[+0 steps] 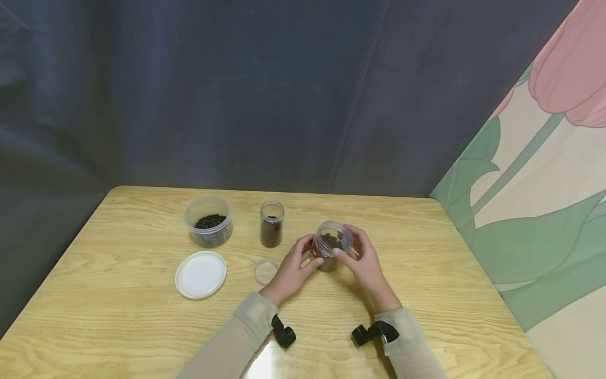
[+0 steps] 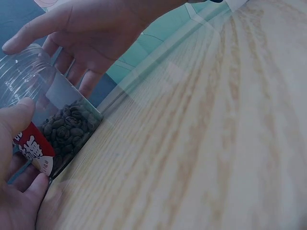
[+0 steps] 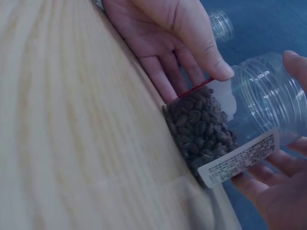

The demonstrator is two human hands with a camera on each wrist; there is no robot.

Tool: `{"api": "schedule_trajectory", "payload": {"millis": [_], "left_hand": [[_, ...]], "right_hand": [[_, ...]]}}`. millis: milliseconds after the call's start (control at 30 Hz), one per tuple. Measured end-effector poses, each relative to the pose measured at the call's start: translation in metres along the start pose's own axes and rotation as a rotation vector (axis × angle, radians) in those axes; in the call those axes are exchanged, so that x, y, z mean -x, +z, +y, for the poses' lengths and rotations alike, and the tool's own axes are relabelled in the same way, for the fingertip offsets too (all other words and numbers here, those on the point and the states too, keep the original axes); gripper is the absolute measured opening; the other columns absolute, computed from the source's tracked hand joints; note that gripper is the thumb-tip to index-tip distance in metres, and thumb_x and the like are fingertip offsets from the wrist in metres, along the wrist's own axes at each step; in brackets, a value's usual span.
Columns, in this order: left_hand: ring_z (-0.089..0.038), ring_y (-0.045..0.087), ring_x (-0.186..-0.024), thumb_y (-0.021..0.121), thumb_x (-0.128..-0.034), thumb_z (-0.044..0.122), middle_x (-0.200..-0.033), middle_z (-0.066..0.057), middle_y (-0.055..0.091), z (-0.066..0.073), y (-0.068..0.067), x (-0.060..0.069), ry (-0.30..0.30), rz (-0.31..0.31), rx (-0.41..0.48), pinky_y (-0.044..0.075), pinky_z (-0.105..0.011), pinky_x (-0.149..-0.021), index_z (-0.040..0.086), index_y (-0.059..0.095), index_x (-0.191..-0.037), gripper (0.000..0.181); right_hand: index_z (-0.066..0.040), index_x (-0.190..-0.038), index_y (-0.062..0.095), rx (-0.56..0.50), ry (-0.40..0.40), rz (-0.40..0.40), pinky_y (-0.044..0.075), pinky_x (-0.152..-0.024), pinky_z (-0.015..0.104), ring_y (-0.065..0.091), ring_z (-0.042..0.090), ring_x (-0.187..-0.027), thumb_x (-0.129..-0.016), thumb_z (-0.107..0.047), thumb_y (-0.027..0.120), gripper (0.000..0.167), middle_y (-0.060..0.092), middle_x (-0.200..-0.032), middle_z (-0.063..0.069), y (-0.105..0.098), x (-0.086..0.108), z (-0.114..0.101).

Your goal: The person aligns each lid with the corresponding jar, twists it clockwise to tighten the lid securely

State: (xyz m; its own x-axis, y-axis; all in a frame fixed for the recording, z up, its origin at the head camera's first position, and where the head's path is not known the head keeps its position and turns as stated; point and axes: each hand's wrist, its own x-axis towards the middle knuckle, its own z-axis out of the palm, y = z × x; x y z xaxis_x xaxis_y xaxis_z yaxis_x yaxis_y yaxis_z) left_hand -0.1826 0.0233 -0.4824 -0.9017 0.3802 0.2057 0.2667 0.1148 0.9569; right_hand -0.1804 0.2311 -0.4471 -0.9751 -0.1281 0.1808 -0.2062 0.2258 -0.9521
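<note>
A clear plastic jar of dark coffee beans stands on the table between both hands, its mouth uncovered. It bears a red label and a white printed label. From the left, my left hand grips the lower part of the jar, thumb in front and fingers around the side. My right hand holds the upper right side, its thumb near the threaded rim and its fingers behind the wall. Parts of the fingers are hidden by the jar.
Left of the hands stands a taller clear jar with dark contents. A round plastic tub of dark beans is farther left. A white lid and a small clear lid lie on the wooden table. Dark curtain hangs behind.
</note>
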Motion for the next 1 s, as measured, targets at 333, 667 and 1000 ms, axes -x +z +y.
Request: {"api": "schedule_trajectory", "payload": {"millis": [333,667,1000], "left_hand": [[-0.032,0.036,-0.146,0.060,-0.1042,0.023,-0.158,-0.020,0.033,-0.0036,0.0019,0.0025,-0.005,-0.001,0.002,0.034,-0.037,-0.121,0.003,0.027,-0.157,0.065],[-0.031,0.036,-0.146,0.060,-0.1042,0.023,-0.159,-0.020,0.032,0.0037,-0.0001,-0.0026,0.003,-0.007,-0.022,0.035,-0.035,-0.120,0.001,0.025,-0.157,0.067],[-0.030,0.036,-0.146,0.059,-0.1045,0.023,-0.159,-0.019,0.032,-0.0005,-0.0009,-0.0014,-0.007,-0.014,-0.023,0.035,-0.034,-0.120,0.000,0.024,-0.157,0.068]], "right_hand": [[-0.003,-0.151,0.038,0.097,-0.001,-0.017,0.037,-0.116,0.053,0.039,0.039,-0.142,-0.095,-0.011,0.073,0.067,0.042,-0.154,0.020,0.0002,0.0035,0.0016],[-0.004,-0.151,0.039,0.134,-0.035,-0.024,0.039,-0.115,0.054,0.041,0.041,-0.141,-0.095,-0.011,0.073,0.066,0.045,-0.151,0.022,-0.0027,-0.0008,-0.0045],[-0.003,-0.150,0.040,0.200,-0.027,0.005,0.045,-0.110,0.053,0.046,0.040,-0.138,-0.093,-0.016,0.076,0.069,0.049,-0.148,0.022,-0.0007,-0.0004,-0.0021]]}}
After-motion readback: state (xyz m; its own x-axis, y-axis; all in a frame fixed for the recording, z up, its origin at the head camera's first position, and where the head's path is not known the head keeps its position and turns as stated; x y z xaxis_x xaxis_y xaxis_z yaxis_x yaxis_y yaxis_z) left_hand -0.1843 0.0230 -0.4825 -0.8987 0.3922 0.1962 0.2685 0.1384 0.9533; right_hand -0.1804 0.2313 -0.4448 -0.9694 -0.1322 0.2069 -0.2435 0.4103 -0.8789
